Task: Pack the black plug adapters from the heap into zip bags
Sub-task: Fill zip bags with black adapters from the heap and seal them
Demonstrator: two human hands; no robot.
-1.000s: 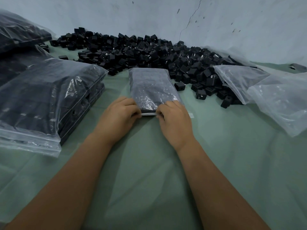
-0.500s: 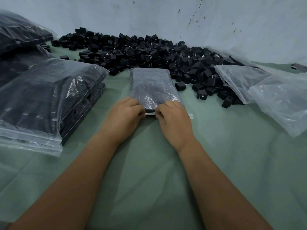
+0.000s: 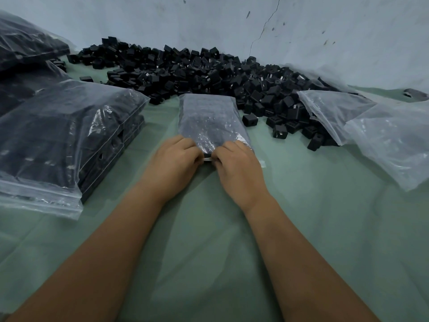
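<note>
From the head view, a pale green cloth [image 3: 325, 228] covers the work surface, wrinkled in soft folds, and runs back to a grey-white wall [image 3: 325, 31] marked by a thin crack and dark specks. A filled zip bag [image 3: 209, 119] lies flat on the cloth in the middle; behind it and to its right, along the foot of the wall, spreads the heap of black plug adapters [image 3: 209, 73]. To the left of the filled zip bag sits a stack of packed bags [image 3: 65, 140], and to its right lie empty clear bags [image 3: 383, 135], partly over the heap's edge. Both bare forearms reach forward. The left hand [image 3: 174, 163] and the right hand [image 3: 239, 168], knuckles up and fingers curled, pinch the near edge of the filled zip bag, almost touching each other.
</note>
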